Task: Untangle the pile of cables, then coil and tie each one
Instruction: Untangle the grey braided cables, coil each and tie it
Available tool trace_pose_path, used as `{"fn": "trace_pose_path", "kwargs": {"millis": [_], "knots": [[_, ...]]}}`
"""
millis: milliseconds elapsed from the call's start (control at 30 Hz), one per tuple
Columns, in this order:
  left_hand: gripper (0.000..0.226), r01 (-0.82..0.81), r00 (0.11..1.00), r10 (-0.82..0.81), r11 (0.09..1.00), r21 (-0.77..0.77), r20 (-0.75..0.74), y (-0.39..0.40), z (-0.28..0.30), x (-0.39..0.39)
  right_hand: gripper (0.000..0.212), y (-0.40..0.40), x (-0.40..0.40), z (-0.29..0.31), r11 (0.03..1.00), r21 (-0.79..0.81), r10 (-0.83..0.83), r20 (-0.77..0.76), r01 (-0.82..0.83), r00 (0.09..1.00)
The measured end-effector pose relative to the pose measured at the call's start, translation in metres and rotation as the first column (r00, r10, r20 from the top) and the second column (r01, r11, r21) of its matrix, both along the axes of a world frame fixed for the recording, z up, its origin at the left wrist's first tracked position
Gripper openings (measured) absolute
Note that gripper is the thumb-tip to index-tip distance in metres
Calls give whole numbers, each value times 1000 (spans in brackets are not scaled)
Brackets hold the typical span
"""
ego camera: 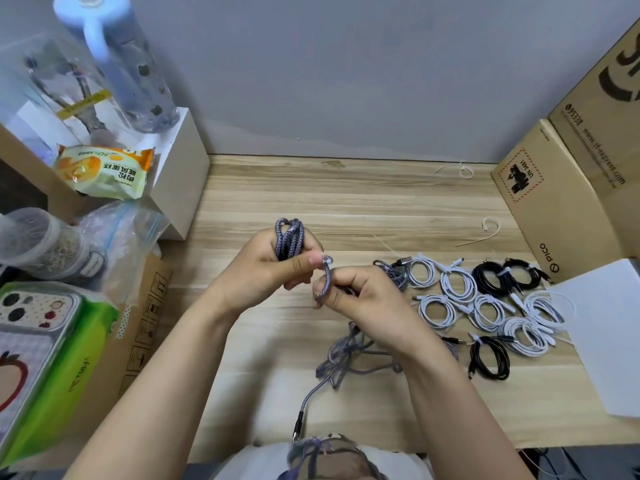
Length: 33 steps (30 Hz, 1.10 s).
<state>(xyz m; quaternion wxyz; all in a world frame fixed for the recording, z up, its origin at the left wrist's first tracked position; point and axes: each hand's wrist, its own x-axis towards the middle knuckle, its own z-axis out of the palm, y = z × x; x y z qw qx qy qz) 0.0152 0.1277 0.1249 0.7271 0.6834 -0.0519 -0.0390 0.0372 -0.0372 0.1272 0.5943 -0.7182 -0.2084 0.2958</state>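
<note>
- Head view: the left hand (266,268) grips a bundle of loops of a grey-purple braided cable (289,239), fingers curled round it, thumb pressed across the front; the loops stick up above the fist.
- The right hand (360,296) sits just beside the left, fingers curled, pinching a short arc of the same braided cable between thumb and forefinger.
- The rest of that cable trails down under the right wrist into a loose tangle (349,362) on the wooden surface (346,195), and its dark plug end (298,424) lies near the front edge.
- To the right of the hands lie finished coils, each tied: several white coils (457,285), two black coils (491,275) at the far side, and one more black coil (490,356) nearer the person (a braided coil is partly hidden behind the right hand).
- Two loose white ties (464,171) lie farther back on the surface, well apart from the coils.
- Cardboard boxes (554,202) stand along the right edge, and a white sheet (606,334) lies beside the coils.
- At the left are a snack packet (104,171), a clear bottle (131,74), a green tissue pack (69,358) and a phone case (34,310) on top of it.
</note>
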Motion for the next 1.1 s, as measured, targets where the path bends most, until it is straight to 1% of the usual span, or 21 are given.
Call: {"fn": "trace_pose_path", "kwargs": {"millis": [67, 133, 233, 300, 367, 433, 467, 500, 533, 600, 667, 733, 800, 867, 933, 967, 1033, 1067, 1100], "knots": [[14, -121, 993, 121, 990, 75, 8, 1, -3, 0, 36, -1, -3, 6, 999, 45, 9, -43, -7, 999], [19, -202, 979, 201, 970, 132, 21, 0, -3, 0, 41, -3, -4, 11, 995, 83, -40, -88, 47, 995], [16, -247, 969, 246, 955, 164, 26, -4, -1, -2, 38, -5, -5, 21, 982, 146, -111, -72, 120, 991], [13, -228, 973, 233, 957, 180, -5, -4, 0, -4, 38, -6, -5, 26, 976, 153, -156, -9, 156, 988], [15, -122, 984, 139, 982, 147, -108, -2, -1, -6, 38, -8, -5, 30, 963, 162, -225, 57, 214, 973], [21, 100, 972, -83, 993, 66, -221, -2, -1, -9, 39, -8, -2, 33, 941, 213, -283, 76, 261, 956], [21, 231, 941, -225, 973, -4, -252, -4, 0, -12, 39, -10, 1, 34, 929, 234, -312, 87, 285, 946], [19, 338, 899, -352, 936, -96, -261, -6, 2, -14, 40, -11, 3, 34, 918, 248, -341, 94, 310, 935], [17, 409, 857, -451, 889, -204, -250, -7, 4, -16, 41, -12, 6, 35, 908, 263, -360, 95, 326, 928], [22, 486, 793, -584, 778, -398, -173, -9, 8, -21, 40, -13, 8, 34, 902, 271, -369, 76, 336, 926], [23, 537, 749, -661, 640, -550, -38, -13, 14, -22, 38, -11, 8, 32, 909, 255, -351, 38, 331, 936], [21, 563, 722, -680, 476, -676, 123, -18, 22, -18, 39, -7, 7, 29, 920, 257, -291, -53, 295, 955], [21, 528, 737, -637, 336, -780, 226, -24, 30, -15, 35, 0, 6, 26, 929, 282, -202, -155, 239, 967], [24, 396, 810, -547, 239, -887, 214, -27, 36, -13, 31, 8, 2, 24, 943, 284, -123, -181, 172, 976], [25, 248, 889, -435, 200, -948, 141, -28, 40, -12, 33, 12, 0, 19, 964, 238, -75, -181, 118, 981], [25, 173, 924, -371, 202, -964, 88, -28, 41, -12, 34, 13, 0, 16, 976, 202, -49, -183, 86, 982], [20, 25, 967, -254, 189, -982, -24, -25, 42, -10, 33, 12, -1, 8, 985, 172, 47, -213, -10, 976], [18, -33, 977, -204, 170, -985, -68, -23, 43, -8, 28, 11, -2, 5, 980, 186, 109, -240, -64, 965], [17, -76, 982, -161, 147, -986, -100, -20, 42, -7, 17, 9, -4, 3, 971, 209, 170, -264, -116, 949]]}}
